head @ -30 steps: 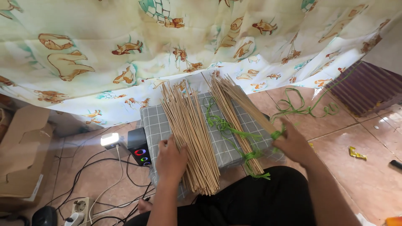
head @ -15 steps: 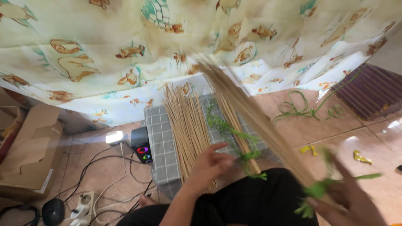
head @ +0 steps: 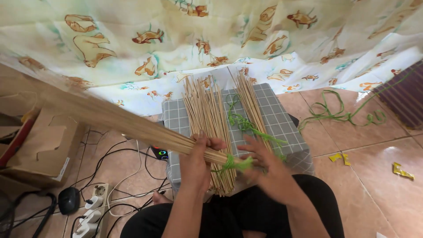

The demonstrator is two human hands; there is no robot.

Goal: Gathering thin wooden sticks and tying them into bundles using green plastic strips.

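My left hand (head: pixel 197 162) grips a long bundle of thin bamboo sticks (head: pixel 110 119) near its end, where a green string tie (head: pixel 229 164) wraps it. The bundle points up and to the left, over the cardboard box. My right hand (head: pixel 269 167) is at the tied end, fingers touching the green tie and blurred by motion. Below them a loose pile of sticks (head: pixel 207 110) and a smaller tied bundle (head: pixel 251 103) with green string lie on a grey checked cushion (head: pixel 282 119).
A patterned cloth (head: pixel 211 39) hangs behind. A cardboard box (head: pixel 39 145) stands left, with a power strip (head: pixel 90 211), cables and a black plug (head: pixel 69 200). Loose green string (head: pixel 339 112) and yellow scraps (head: pixel 403 171) lie on the tiled floor; a dark ribbed mat (head: pixel 403 94) is at right.
The tied bundle was lifted off the cushion on the right and swung across to point left. My left hand moved from the loose pile to grip it; my right hand came to its tied end.
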